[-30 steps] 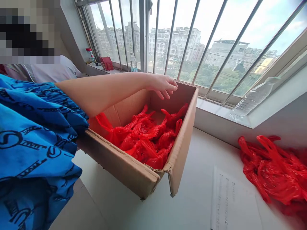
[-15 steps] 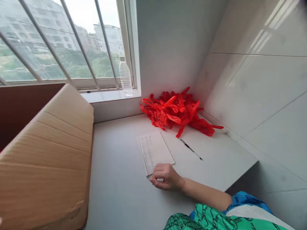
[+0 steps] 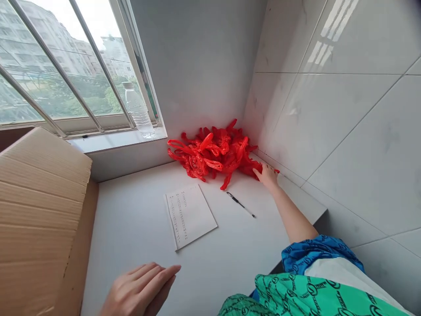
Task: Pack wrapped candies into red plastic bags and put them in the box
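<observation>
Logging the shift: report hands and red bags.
Right hand on edge of red bags. Left hand open, empty, beside cardboard box. Pen and paper on counter, not blocking.

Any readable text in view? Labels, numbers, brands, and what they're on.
Sheet of paper: columns of small characters, too small to read.
Pen: no readable text.
Plastic water bottle: no readable label.
Cardboard box: no readable markings on the visible side.
</observation>
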`<action>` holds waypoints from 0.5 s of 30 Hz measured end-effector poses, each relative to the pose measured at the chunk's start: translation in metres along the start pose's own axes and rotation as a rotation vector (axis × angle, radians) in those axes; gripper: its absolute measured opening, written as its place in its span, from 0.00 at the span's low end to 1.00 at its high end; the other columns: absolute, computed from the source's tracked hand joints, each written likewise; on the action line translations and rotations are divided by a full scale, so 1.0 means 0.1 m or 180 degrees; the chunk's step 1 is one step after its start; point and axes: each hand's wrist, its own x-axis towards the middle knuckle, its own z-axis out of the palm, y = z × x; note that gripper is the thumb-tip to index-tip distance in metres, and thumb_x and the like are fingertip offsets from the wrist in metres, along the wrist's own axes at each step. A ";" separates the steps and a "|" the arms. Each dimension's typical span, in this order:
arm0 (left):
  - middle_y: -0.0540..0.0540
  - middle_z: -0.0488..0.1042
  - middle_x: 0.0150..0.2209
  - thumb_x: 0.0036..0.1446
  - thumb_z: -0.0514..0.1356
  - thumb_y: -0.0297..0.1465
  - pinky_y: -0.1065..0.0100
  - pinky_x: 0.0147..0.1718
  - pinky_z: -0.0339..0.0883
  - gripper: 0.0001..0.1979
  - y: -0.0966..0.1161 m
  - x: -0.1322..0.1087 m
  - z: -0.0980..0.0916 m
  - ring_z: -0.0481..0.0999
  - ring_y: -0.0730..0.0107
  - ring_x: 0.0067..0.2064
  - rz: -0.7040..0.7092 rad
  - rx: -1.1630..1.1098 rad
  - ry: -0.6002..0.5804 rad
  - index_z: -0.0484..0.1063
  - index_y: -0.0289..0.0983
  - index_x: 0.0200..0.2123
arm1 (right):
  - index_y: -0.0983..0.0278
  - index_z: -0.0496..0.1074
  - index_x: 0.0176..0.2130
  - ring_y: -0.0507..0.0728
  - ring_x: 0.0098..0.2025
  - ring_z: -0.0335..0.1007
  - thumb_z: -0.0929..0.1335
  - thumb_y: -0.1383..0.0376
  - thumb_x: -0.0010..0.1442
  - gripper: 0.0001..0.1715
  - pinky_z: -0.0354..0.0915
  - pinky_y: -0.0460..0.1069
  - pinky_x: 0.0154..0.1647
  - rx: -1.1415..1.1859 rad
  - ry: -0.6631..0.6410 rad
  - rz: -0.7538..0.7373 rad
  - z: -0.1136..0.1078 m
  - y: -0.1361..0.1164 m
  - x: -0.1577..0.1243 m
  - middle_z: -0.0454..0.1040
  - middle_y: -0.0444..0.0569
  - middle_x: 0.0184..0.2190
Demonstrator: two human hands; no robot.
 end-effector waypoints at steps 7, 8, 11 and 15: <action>0.53 0.76 0.26 0.65 0.55 0.24 0.71 0.23 0.63 0.11 -0.08 0.15 0.05 0.74 0.73 0.24 -0.0121 0.0184 -0.0124 0.72 0.43 0.45 | 0.64 0.74 0.42 0.62 0.45 0.69 0.62 0.65 0.60 0.13 0.53 0.61 0.59 0.0206 0.0360 -0.0463 -0.26 -0.20 -0.23 0.77 0.56 0.43; 0.53 0.76 0.26 0.65 0.55 0.24 0.72 0.23 0.63 0.10 -0.11 0.14 0.05 0.74 0.73 0.24 -0.0167 0.0176 -0.0084 0.72 0.42 0.45 | 0.63 0.74 0.41 0.61 0.43 0.70 0.63 0.65 0.60 0.11 0.55 0.61 0.59 0.0357 0.0440 -0.0729 -0.34 -0.30 -0.27 0.77 0.54 0.41; 0.53 0.77 0.27 0.65 0.57 0.26 0.74 0.26 0.65 0.09 -0.19 0.08 0.06 0.75 0.76 0.25 -0.0409 0.0050 0.0146 0.74 0.41 0.45 | 0.60 0.74 0.39 0.59 0.39 0.71 0.67 0.63 0.60 0.07 0.61 0.59 0.56 0.0774 0.0228 -0.1489 -0.54 -0.68 -0.39 0.77 0.48 0.36; 0.53 0.80 0.30 0.65 0.58 0.29 0.76 0.29 0.69 0.07 -0.27 0.07 0.06 0.79 0.76 0.30 -0.1037 -0.0278 0.0585 0.76 0.41 0.42 | 0.58 0.74 0.43 0.58 0.40 0.72 0.67 0.66 0.61 0.10 0.60 0.59 0.61 0.1275 -0.0281 -0.2191 -0.48 -1.23 -0.61 0.77 0.44 0.36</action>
